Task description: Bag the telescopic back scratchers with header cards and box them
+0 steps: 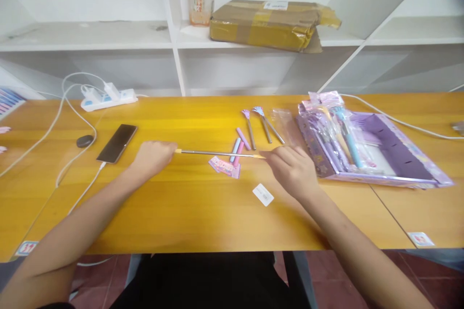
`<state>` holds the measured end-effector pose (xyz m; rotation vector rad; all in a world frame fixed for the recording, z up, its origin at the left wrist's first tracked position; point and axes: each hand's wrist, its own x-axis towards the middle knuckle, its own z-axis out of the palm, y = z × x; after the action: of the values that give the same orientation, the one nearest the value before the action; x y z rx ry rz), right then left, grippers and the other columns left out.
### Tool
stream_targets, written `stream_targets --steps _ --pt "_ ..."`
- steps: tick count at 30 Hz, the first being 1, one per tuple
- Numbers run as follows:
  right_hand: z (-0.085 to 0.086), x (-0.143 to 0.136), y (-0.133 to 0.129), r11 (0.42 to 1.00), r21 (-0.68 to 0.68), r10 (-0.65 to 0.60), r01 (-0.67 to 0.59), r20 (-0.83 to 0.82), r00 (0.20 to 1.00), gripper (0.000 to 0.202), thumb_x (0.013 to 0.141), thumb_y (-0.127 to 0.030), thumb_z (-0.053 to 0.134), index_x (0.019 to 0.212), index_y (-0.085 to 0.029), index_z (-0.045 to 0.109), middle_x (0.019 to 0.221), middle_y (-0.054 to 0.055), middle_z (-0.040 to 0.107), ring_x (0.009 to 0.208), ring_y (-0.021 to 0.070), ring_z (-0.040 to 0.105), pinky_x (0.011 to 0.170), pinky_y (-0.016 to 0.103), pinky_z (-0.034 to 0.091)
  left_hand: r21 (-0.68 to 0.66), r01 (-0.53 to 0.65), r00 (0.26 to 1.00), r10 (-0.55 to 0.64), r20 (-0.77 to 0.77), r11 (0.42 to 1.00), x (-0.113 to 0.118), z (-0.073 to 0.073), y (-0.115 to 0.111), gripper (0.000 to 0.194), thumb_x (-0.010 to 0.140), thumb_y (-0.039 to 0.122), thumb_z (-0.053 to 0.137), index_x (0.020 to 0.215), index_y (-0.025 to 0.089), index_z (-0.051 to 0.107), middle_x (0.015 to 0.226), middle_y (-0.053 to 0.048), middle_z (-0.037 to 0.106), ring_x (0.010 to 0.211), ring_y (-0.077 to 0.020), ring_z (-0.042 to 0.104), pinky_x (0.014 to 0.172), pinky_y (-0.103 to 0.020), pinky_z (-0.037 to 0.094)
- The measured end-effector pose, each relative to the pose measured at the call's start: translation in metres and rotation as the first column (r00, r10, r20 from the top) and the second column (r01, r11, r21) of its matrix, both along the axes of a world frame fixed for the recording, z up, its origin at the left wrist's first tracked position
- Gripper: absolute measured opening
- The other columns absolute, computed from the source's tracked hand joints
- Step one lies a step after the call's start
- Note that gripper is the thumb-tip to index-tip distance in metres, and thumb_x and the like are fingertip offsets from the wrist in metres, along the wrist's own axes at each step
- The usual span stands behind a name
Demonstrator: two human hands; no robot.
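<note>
A telescopic back scratcher (217, 153) is stretched out level above the desk, a thin silver rod with yellow showing at both ends. My left hand (154, 154) is closed round its left end, and my right hand (293, 169) grips the right end; the fingers hide the end pieces. Beyond the rod lie a purple-headed back scratcher (249, 128) and a blue-headed one (264, 123) with metal rods. Purple, blue and pink tubes, such as the purple tube (243, 138), lie behind and under the rod. Small pink printed cards (224, 167) are just below them.
A purple display box (409, 154) with wrapped back scratchers (342, 137) stands at right. A white barcode card (263, 195) lies in front. At left are a phone (117, 143) on a cable and a power strip (108, 100). A taped carton (268, 24) sits on the shelf.
</note>
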<state>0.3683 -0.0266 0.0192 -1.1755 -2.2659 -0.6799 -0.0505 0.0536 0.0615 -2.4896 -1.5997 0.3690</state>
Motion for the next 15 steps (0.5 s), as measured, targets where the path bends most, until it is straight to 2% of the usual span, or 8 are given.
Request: stream_targets --steps 4,7,10,15 --pt "0.0 0.067 -0.017 0.998 0.048 -0.032 0.035 -0.076 0.997 0.023 0.105 -0.011 0.064 0.12 -0.023 0.077 0.088 0.003 0.074 0.082 0.0193 0.066 0.081 0.036 0.047 0.134 -0.041 0.998 0.034 0.056 0.99 -0.062 -0.004 0.011 0.02 0.093 0.018 0.054 0.087 0.021 0.072 0.083 -0.012 0.078 0.076 -0.0283 0.073 0.062 -0.034 0.032" --pt "0.001 0.106 -0.027 0.997 0.061 -0.045 0.048 -0.059 0.997 0.019 0.102 -0.013 0.07 0.112 -0.026 0.08 0.087 0.004 0.076 0.079 0.0192 0.066 0.078 0.035 0.048 0.198 0.024 0.997 -0.037 0.065 0.98 -0.091 -0.009 0.013 0.021 0.093 0.018 0.051 0.08 0.023 0.067 0.075 -0.01 0.073 0.075 -0.0267 0.069 0.061 -0.034 0.028" --pt "0.0 0.121 -0.029 0.996 0.053 -0.07 0.074 -0.079 0.994 0.013 0.101 -0.016 0.073 0.103 -0.026 0.082 0.087 0.005 0.077 0.08 0.0202 0.068 0.077 0.034 0.05 0.218 0.06 0.995 -0.076 0.067 0.974 -0.093 -0.014 0.011 0.024 0.095 0.018 0.049 0.079 0.023 0.066 0.07 -0.009 0.07 0.07 -0.0257 0.066 0.06 -0.035 0.026" --pt "-0.002 0.116 -0.029 0.995 -0.002 -0.1 0.1 -0.099 0.99 0.013 0.103 -0.021 0.073 0.094 -0.026 0.08 0.085 0.005 0.076 0.079 0.0206 0.069 0.076 0.033 0.05 0.224 0.055 0.997 -0.066 0.044 0.973 -0.084 -0.016 0.009 0.023 0.094 0.017 0.049 0.079 0.023 0.066 0.072 -0.009 0.071 0.07 -0.0262 0.066 0.061 -0.035 0.025"
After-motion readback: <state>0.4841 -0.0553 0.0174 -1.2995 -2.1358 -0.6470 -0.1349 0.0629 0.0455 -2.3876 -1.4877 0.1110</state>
